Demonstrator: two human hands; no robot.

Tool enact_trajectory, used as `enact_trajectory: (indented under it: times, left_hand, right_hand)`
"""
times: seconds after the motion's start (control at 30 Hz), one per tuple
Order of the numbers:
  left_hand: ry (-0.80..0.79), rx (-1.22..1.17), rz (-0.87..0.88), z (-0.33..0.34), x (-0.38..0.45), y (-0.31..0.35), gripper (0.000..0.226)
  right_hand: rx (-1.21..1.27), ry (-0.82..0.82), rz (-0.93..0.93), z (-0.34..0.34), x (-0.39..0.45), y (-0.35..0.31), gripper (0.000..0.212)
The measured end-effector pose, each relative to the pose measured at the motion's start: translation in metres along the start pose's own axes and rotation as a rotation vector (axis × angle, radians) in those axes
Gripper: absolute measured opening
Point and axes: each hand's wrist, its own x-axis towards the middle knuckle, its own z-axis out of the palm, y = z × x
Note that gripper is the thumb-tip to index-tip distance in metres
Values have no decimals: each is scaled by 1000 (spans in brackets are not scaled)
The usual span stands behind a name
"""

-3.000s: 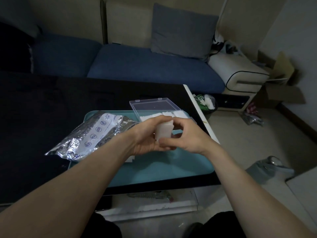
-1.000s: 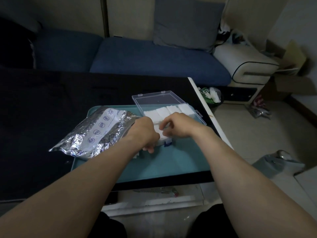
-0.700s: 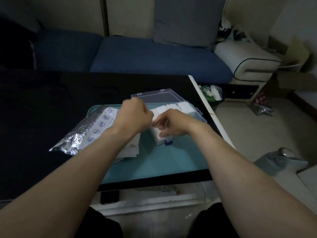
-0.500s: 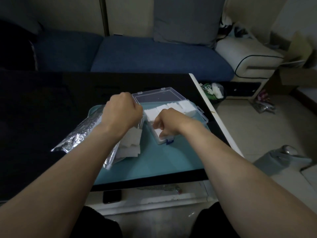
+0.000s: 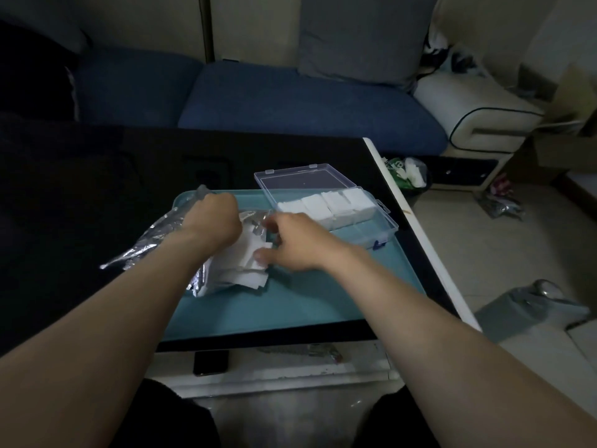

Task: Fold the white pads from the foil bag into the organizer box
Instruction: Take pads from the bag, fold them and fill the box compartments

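Note:
A clear organizer box (image 5: 382,236) lies open on the teal tray (image 5: 290,312), its back row filled with folded white pads (image 5: 326,205). To its left lies the crumpled foil bag (image 5: 155,234), with a loose stack of white pads (image 5: 245,270) spilling from its mouth. My left hand (image 5: 213,218) grips the top of the foil bag. My right hand (image 5: 290,240) reaches into the stack; its thumb and fingers close on a white pad at the bag's opening.
The tray sits on a black table (image 5: 97,176) whose white right edge (image 5: 420,234) drops to a tiled floor. A blue sofa (image 5: 290,101) stands behind. A phone (image 5: 210,362) lies on the shelf under the table.
My right hand has left the organizer box and moved left to the pad stack. My left hand has moved from the box to the foil bag and lifted its top.

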Motion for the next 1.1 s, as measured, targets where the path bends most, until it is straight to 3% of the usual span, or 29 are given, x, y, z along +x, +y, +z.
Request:
enact_trajectory:
  times: [0.13,0.3,0.5,0.63,0.73,1.0,1.1]
  left_hand:
    - [9,-94,-17,5,4,-5,15]
    - [68,-215,-61,2,1,-7,19]
    - [40,-243,-62,0,0,-8,20]
    - [71,-241,-66,-1,1,-8,12]
    - [52,-235,-60,-4,0,-8,13]
    - [2,-226,-35,-11,-4,-2,26]
    - [201,-410,-4,-20,-9,11,34]
  right_hand:
    - [21,-15,60,16,8,-6,57]
    - [106,47,157,18,14,-16,40]
    - [-20,-33,290,27,19,-29,53]
    - [95,127,276,32,20,-28,49]
    - [183,246,262,28,16,-21,23]
    - [586,446,325,-13,-7,18,18]
    - [810,519,355,-19,-12,27,16]
